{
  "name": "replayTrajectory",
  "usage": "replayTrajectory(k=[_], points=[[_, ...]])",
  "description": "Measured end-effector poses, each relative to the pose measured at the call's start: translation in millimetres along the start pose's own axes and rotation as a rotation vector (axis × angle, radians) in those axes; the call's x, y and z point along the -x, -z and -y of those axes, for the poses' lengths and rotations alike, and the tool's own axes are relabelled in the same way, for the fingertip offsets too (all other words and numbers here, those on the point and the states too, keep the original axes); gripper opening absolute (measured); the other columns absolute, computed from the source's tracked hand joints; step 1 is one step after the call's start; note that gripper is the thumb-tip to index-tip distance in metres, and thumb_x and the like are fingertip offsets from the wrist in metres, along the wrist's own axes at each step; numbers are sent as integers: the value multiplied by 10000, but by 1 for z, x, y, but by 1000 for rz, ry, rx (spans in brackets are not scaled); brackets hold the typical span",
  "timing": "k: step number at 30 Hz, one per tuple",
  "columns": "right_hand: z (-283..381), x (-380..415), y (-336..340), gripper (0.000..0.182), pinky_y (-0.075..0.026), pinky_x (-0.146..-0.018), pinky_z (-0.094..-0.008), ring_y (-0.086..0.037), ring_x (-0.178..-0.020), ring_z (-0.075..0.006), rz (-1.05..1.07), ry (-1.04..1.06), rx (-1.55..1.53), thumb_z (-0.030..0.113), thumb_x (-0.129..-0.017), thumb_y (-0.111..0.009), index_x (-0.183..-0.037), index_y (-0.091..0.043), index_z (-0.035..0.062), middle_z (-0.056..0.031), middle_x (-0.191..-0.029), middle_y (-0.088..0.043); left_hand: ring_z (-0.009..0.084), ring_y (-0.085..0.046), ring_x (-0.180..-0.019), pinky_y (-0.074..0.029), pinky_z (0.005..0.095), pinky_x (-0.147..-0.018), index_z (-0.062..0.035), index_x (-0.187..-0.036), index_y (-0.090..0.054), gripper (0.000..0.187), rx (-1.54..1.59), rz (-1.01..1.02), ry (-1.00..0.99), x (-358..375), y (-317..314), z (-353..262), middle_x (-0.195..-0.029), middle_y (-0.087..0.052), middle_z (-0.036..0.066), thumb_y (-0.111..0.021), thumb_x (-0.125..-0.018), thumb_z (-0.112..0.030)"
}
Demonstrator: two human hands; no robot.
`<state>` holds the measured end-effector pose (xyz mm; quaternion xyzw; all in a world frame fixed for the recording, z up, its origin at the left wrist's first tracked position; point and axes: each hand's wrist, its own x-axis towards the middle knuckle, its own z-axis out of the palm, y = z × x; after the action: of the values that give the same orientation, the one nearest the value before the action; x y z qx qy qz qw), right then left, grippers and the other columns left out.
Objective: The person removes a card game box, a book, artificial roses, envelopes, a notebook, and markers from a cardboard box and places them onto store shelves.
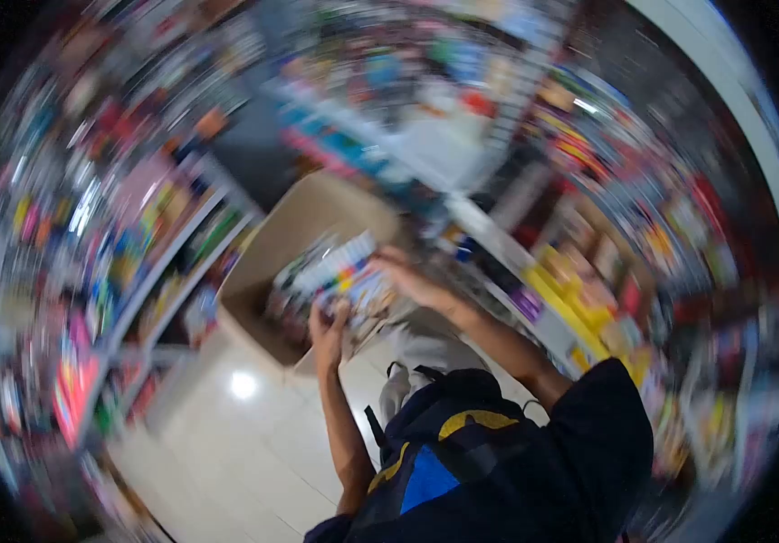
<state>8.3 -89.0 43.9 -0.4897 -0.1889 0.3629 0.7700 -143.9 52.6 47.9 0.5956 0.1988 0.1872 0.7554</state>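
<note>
A large open cardboard box (258, 262) stands on the floor in front of me, with several packaged items in it. Over its near right part is a flat colourful pack (344, 271) with a row of white shapes and red, yellow and blue patches; blur hides its exact kind. My left hand (327, 333) grips the pack's near edge, thumb and fingers closed on it. At the pack's right end, the fingers of my right hand (407, 276) are bent around the edge.
Shelves of small goods (172, 262) rise on the left, smeared by motion. On the right is a shelf unit with yellow boxes (570, 299). A blue-and-white shelf edge (344, 127) runs behind the box. Pale tiled floor (217, 434) lies at my feet.
</note>
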Motion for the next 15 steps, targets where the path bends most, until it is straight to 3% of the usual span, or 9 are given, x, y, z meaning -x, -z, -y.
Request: replayTrajectory(k=[1, 2, 3, 5, 6, 9, 11, 12, 15], points=[[17, 35, 6, 320, -464, -808, -261, -557, -917, -92, -127, 2, 339, 224, -894, -615, -1144, -560, 33, -32, -998, -606, 101, -535, -809, -447, 244, -732, -27, -1046, -569, 239, -9, 72, 114, 1, -15, 13, -907, -571, 8, -678, -857, -125], [15, 65, 24, 416, -471, -815, -272, -547, -941, -91, -159, 121, 366, 234, -879, -654, -1209, -521, 20, -31, -1021, -596, 95, -530, -777, -435, 239, -679, -36, -1009, -578, 200, 18, 128, 96, 5, -45, 18, -879, -572, 2, -676, -859, -126], [15, 92, 45, 514, -473, -835, -278, -543, -986, -114, -158, 181, 271, 185, -866, -673, -1296, -450, 14, -43, -1088, -580, 95, -539, -800, -447, 237, -699, -36, -1047, -573, 227, 47, 247, 155, 12, -71, 21, -920, -587, 15, -672, -862, -123], [30, 152, 50, 602, -462, -873, -283, -543, -1029, -146, -528, 134, 283, 125, -856, -677, -1369, -375, 38, -59, -1148, -560, 107, -557, -821, -470, 249, -714, -29, -1085, -562, 253, 187, 444, 290, 33, -118, 3, -969, -599, 31, -659, -870, -123], [5, 180, 94, 743, -440, -925, -309, -505, -1114, -171, -557, 101, 197, 71, -830, -694, -1435, -262, 79, -98, -1212, -529, 114, -565, -834, -481, 259, -722, -25, -1103, -555, 265, 120, 545, 304, 42, -143, 25, -990, -601, 40, -649, -877, -127], [41, 278, 85, 844, -424, -952, -337, -468, -1164, -181, -714, 235, 226, 50, -799, -719, -1459, -198, 117, -119, -1276, -479, 120, -568, -838, -482, 260, -710, -16, -1115, -549, 300, -20, 807, 377, 72, -188, 62, -997, -604, 36, -642, -888, -188], [37, 323, 88, 880, -420, -962, -349, -448, -1193, -193, -952, 446, 439, 31, -777, -728, -1459, -181, 131, -120, -1324, -436, 61, -480, -712, -405, 223, -604, -64, -1046, -564, 225, -122, 1046, 468, 92, -221, 59, -858, -550, -41, -663, -872, -167], [38, 346, 80, 872, -415, -969, -341, -454, -1189, -192, -1013, 404, 341, 28, -778, -722, -1457, -184, 132, -107, -1331, -431, 59, -483, -692, -393, 230, -559, -70, -1007, -566, 196, -6, 1033, 439, 115, -236, 57, -826, -542, -39, -659, -875, -180], [41, 403, 76, 702, -403, -985, -312, -460, -1187, -170, -1075, 277, 244, 24, -791, -695, -1398, -349, 95, -77, -1310, -471, 117, -593, -873, -509, 285, -661, -64, -1131, -549, 315, -45, 1245, 590, 137, -271, 75, -1006, -617, 25, -662, -870, -201]])
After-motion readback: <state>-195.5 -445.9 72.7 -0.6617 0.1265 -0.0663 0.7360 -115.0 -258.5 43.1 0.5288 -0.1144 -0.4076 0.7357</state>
